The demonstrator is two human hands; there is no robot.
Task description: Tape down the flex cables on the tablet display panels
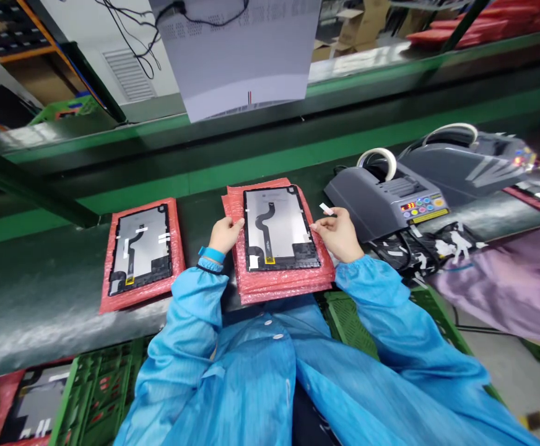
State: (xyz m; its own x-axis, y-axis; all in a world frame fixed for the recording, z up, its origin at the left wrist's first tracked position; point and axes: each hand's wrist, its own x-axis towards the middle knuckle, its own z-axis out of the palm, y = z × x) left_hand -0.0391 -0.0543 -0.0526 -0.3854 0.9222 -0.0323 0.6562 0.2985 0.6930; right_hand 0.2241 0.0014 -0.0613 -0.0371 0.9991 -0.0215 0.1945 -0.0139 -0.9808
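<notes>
In front of me a tablet screen panel (288, 229) lies back side up on a stack of red bubble-wrap bags (279, 288). A dark ribbon cable runs down its silvery back to a yellow-edged mark. My left hand (226, 235) is at the panel's left edge, thumb and finger pinched together; whether anything is between them I cannot make out. At the right edge, my right hand (337, 234) holds a short white tape strip (326, 209) that sticks up from its fingers, with a fingertip close to the panel's side.
Another panel (147, 248) with white tape strips lies on red bubble wrap to the left. Grey tape dispensers (386, 201) stand at the right, beside tangled cables (418, 248). Green crates (98, 384) sit below the bench edge. A co-worker's lilac sleeve (511, 279) shows at right.
</notes>
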